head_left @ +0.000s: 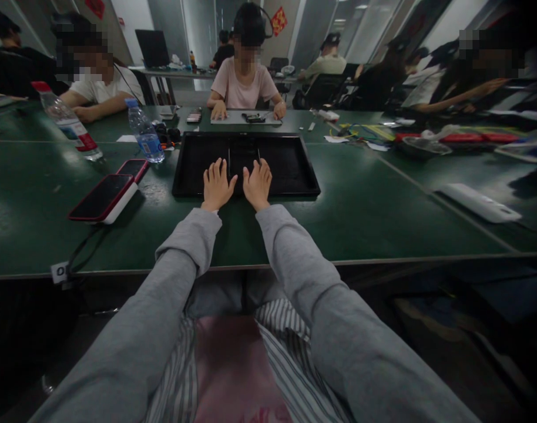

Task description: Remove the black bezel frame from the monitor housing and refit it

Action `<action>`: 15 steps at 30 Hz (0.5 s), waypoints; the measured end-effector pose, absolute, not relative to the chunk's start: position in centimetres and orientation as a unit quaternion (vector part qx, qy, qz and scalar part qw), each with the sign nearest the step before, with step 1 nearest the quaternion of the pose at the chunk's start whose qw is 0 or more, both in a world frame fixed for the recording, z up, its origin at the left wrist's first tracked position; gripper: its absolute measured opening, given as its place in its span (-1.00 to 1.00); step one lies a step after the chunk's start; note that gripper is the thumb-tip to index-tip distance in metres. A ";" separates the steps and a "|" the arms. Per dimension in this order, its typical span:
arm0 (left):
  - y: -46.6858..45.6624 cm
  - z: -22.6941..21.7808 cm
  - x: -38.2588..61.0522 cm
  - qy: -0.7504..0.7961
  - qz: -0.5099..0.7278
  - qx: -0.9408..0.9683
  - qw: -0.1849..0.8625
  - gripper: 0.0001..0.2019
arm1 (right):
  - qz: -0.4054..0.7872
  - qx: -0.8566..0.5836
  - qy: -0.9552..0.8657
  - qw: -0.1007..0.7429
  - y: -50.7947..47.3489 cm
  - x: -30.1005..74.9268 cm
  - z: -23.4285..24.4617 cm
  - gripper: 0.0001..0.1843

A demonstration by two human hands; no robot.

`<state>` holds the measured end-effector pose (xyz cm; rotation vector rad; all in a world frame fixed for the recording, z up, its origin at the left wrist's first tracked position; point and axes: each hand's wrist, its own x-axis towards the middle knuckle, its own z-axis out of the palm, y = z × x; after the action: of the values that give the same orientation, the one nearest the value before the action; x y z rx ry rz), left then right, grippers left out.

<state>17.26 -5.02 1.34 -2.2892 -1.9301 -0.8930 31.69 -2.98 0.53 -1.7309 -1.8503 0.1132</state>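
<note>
Both of my hands rest palm down at the near side of a shallow black tray on the green table. My left hand lies left of the tray's middle, its fingers spread. My right hand lies just beside it, fingers apart and pointing away from me. Neither hand holds anything. Two thin light lines, perhaps dividers or sticks, run inside the tray just beyond my fingers; I cannot tell which.
Left of the tray stand a blue-capped bottle, a red-capped bottle and phones in red cases. A white power bank-like block lies at right, behind it cables. Across the table a person works at a light board.
</note>
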 end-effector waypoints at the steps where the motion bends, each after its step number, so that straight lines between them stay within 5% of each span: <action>1: -4.9 1.2 17.3 -0.619 -0.281 -0.734 0.007 -0.27 | 0.044 -0.652 -0.702 0.285 -3.2 31.1 0.7 -0.16; 15: -1.9 0.6 17.0 -0.630 -0.169 -0.753 -0.079 -0.31 | 0.078 -0.663 -0.709 0.225 -1.1 30.2 -0.6 -0.19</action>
<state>16.97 -1.92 0.60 -2.4944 -2.0873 -0.5598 30.19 -1.10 -0.64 -1.8299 -1.9572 0.2147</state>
